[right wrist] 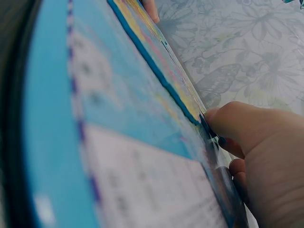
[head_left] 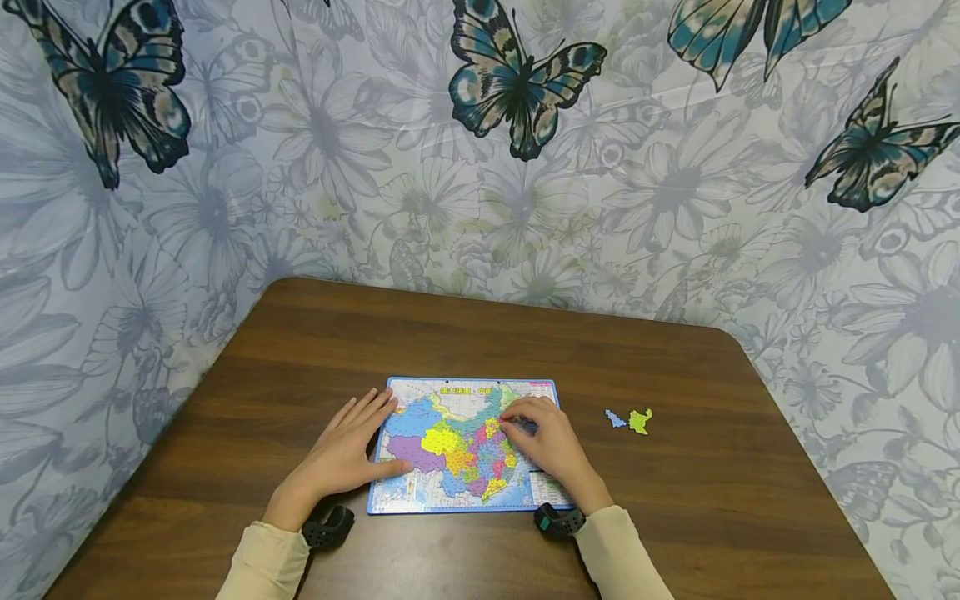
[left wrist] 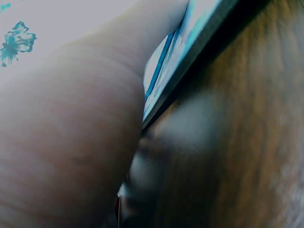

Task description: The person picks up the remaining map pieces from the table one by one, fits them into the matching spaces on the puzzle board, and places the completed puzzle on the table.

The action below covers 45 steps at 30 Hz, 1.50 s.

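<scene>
A map jigsaw puzzle board (head_left: 465, 502) with a blue rim lies on the wooden table, its coloured pieces forming a map of China. My left hand (head_left: 341, 454) rests over the board's left edge, fingers extended and thumb spread along the lower left. At the map's right side, my right hand (head_left: 551, 442) pinches a small puzzle piece (right wrist: 203, 121) between thumb and fingers, low over the board; most of that piece is hidden by the fingertips. To the right of the board lie two loose pieces, a blue one (head_left: 615, 418) and a yellow-green one (head_left: 640, 422).
The brown wooden table (head_left: 337, 333) has rounded far corners. Behind it hangs a pale floral cloth (head_left: 450, 208) printed with large butterflies. Dark bands (head_left: 328, 528) sit on both wrists, close to the board's near edge.
</scene>
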Motion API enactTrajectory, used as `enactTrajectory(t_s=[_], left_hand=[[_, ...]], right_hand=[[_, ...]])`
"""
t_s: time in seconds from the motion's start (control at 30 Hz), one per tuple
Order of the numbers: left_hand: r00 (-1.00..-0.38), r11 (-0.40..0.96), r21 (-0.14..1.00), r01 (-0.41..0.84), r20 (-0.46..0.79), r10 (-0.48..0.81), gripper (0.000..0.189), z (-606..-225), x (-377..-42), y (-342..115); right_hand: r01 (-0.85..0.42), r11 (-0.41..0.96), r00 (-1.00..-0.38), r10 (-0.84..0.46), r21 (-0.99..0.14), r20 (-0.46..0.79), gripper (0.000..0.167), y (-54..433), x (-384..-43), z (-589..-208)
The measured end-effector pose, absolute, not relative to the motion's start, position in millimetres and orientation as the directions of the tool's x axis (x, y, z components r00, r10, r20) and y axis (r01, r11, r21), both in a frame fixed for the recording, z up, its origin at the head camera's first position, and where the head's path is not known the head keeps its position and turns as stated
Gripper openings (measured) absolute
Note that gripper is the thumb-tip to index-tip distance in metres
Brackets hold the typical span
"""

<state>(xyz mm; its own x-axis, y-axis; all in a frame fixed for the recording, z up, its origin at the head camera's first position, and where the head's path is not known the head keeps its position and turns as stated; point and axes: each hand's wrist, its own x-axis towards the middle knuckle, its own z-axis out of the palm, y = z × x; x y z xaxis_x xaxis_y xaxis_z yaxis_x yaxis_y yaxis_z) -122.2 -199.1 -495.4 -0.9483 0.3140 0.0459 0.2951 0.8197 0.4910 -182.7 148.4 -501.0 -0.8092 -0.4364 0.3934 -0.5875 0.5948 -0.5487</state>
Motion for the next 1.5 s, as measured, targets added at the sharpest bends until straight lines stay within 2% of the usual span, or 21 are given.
enactTrajectory(t_s=[0.53,0.7,0.97,1.5], left_hand=[[-0.949,0.822,0.488,0.294,0.050,0.311,0.108,-495.3,-122.6,-198.9],[-0.949,0.822,0.488,0.293,0.048,0.310,0.108,-495.9,-122.0,-198.8],[-0.949,0.819,0.493,0.293,0.046,0.312,0.107,-494.9,-121.6,-198.4],[-0.946,0.814,0.495,0.304,0.057,0.319,0.108,-497.5,-122.6,-199.4]], right_hand=[[-0.569,0.607,-0.822,-0.436,-0.555,0.366,0.005,149.0,-183.6,-502.0],[-0.575,0.601,-0.818,-0.433,-0.554,0.379,0.013,148.6,-183.0,-501.5],[-0.525,0.633,-0.850,-0.424,-0.569,0.312,0.025,148.3,-182.9,-499.7],[-0.492,0.652,-0.869,-0.411,-0.577,0.276,0.021,147.9,-181.8,-499.2]])
